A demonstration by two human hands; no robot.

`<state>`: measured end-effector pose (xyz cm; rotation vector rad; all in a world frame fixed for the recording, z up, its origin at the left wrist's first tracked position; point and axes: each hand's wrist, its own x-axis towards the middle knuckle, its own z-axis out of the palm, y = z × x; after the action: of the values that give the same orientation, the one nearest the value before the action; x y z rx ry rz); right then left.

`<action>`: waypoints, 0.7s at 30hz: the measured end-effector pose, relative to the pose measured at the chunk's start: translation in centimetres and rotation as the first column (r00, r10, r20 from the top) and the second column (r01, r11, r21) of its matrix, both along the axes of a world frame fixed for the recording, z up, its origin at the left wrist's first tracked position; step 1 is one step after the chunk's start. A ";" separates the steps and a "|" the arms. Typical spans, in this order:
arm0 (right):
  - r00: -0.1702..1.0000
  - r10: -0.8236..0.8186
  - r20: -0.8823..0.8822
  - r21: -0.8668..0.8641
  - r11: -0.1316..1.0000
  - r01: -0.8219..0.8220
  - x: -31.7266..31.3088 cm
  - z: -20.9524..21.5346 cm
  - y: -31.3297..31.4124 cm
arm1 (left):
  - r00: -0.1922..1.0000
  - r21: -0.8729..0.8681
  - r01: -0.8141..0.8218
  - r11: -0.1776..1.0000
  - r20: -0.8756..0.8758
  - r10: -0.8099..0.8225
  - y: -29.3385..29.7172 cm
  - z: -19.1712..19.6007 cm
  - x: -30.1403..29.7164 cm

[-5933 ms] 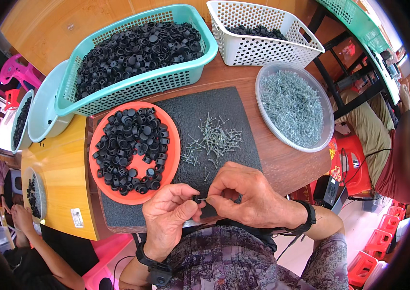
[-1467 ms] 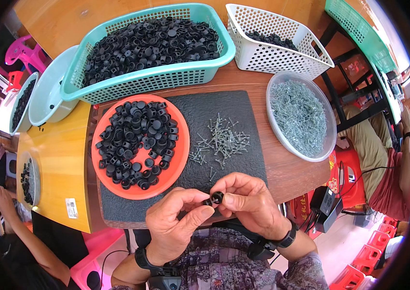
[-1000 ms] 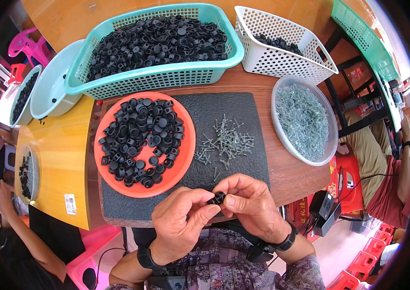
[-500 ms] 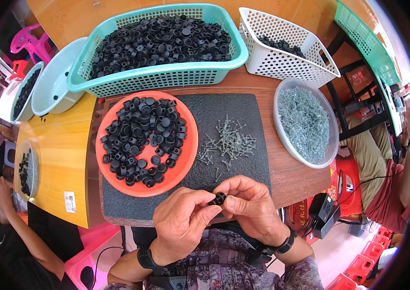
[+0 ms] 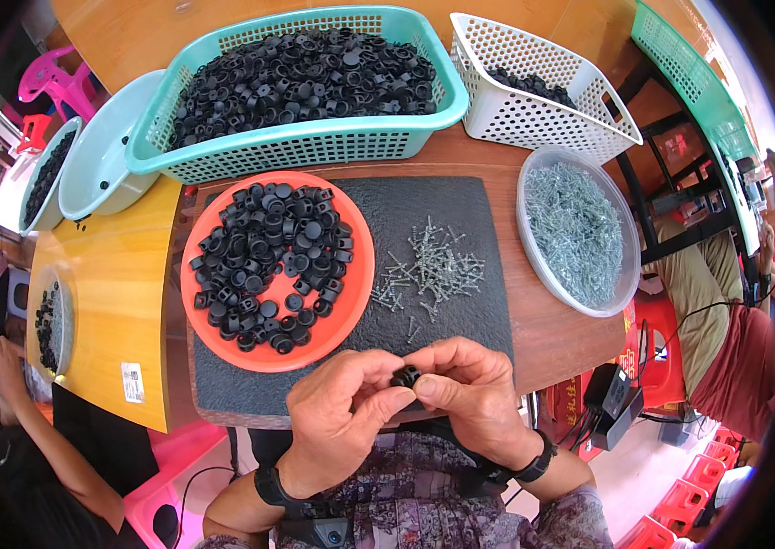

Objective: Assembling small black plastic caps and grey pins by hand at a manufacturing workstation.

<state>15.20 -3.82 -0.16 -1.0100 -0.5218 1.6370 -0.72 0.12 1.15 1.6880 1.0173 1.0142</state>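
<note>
Between my fingertips, just past the near edge of the dark mat (image 5: 250,389), is a small round black plastic part (image 5: 406,375). My left hand (image 5: 342,412) pinches it from the left, and my right hand (image 5: 474,393) pinches it from the right. Fingers cover much of it, so its details are hard to make out. Left of my hands stands an orange-red bowl (image 5: 351,320) holding many similar black parts (image 5: 268,238). A loose pile of screws (image 5: 438,265) lies on the mat beyond my right hand.
At the back stand a teal basket (image 5: 314,142) full of black parts and a white basket (image 5: 534,128). A clear round tub (image 5: 625,293) of screws sits at right. On the yellow table are a pale green basin (image 5: 113,183) and a round dish (image 5: 63,320). Co-workers sit on both sides.
The black part has turned slightly between my fingertips and shifted a little left. My hands have moved only slightly; the bowl and the screws are unchanged.
</note>
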 end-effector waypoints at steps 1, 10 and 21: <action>0.997 -0.038 0.063 0.075 0.997 0.033 -0.3 -0.1 0.0 | 0.998 -0.102 -0.008 0.995 0.062 0.014 -0.1 0.0 0.0; 0.816 -0.193 0.545 0.399 0.916 -0.050 -0.2 -0.3 -0.3 | 0.997 -0.102 0.080 0.992 -0.004 -0.081 0.4 -0.5 -0.5; 0.803 -0.264 0.535 0.443 0.897 -0.001 0.1 -0.9 -0.6 | 0.977 -0.343 0.205 0.917 0.125 -0.172 0.5 -0.4 -0.3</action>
<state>15.32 -4.44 -1.05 -1.1768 -1.1429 0.9863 -1.03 0.66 0.77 1.3967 0.8953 0.7257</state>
